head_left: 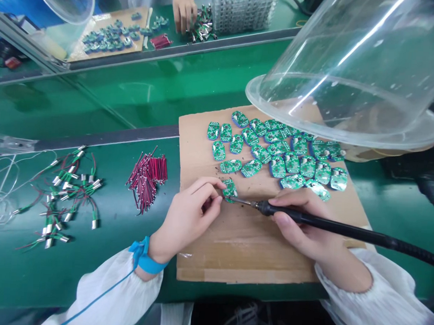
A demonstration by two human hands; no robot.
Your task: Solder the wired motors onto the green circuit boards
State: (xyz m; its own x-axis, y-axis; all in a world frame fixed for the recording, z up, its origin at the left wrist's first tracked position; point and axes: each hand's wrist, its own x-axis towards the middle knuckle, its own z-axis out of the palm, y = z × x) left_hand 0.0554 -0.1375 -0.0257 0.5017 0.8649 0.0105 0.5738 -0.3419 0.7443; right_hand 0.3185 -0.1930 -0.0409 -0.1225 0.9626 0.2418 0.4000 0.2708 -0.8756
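Green circuit board (229,189) sits over a cardboard sheet (234,252), pinched at its edge between the thumb and fingertips of the left hand (186,218). The right hand (300,223) has its fingers curled closed around the black handle of a soldering iron (290,214), whose tip reaches the board. More green boards (278,158) lie close together just beyond, partly under the rim of a clear plastic dome (350,67). Left of the cardboard are a bundle of red pins (147,178) and wired metal parts (68,194). A blue wrist strap (144,257) circles the left wrist. Across the bench, another person's hand (184,7) is beside a heap of small metal pieces (203,25).
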